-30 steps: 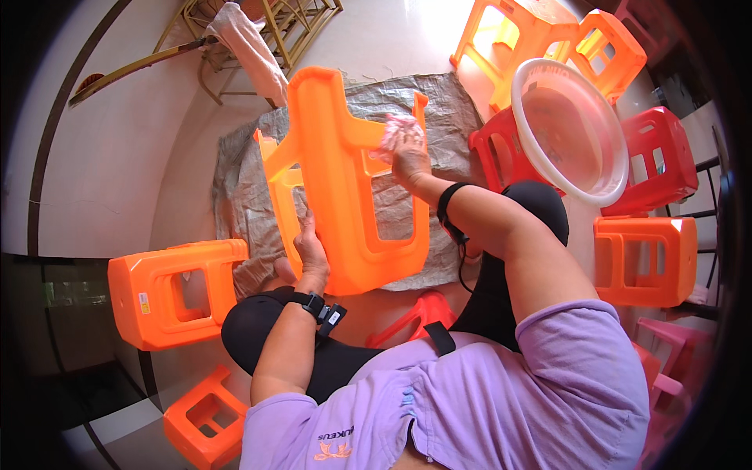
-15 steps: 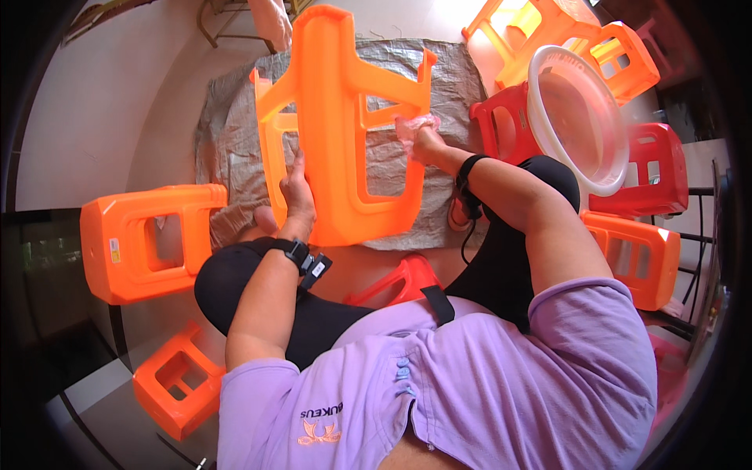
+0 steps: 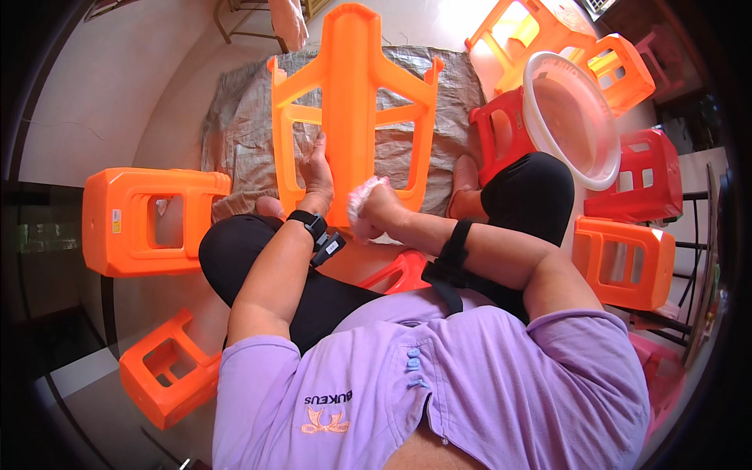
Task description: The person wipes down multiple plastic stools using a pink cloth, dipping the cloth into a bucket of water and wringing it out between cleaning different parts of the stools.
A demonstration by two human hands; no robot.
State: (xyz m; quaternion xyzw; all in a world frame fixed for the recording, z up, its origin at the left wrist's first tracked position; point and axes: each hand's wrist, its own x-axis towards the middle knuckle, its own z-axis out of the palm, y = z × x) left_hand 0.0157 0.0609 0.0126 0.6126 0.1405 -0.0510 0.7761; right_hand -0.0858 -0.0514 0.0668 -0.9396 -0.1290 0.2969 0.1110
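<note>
An orange plastic stool (image 3: 350,102) is tipped up in front of me, one leg pointing away and its near end between my hands. My left hand (image 3: 316,176) grips the stool by its left side, thumb up along the plastic, the other fingers hidden behind. In my right hand (image 3: 382,210) is a bunched pink-and-white cloth (image 3: 360,197), closed in the fingers and held against the near right part of the stool. Beneath the stool is a crumpled grey woven sheet (image 3: 235,117) on the floor.
A white basin (image 3: 536,117) leans at the right by a red stool (image 3: 495,135). More orange stools (image 3: 129,223) stand left, with others at right and far right. Another red stool (image 3: 638,180) is beyond the basin. Between my legs is a red plastic piece (image 3: 406,270).
My right hand with the cloth has moved from the stool's right side leg down and left to its near end. The stool has turned more upright in view and shifted slightly right.
</note>
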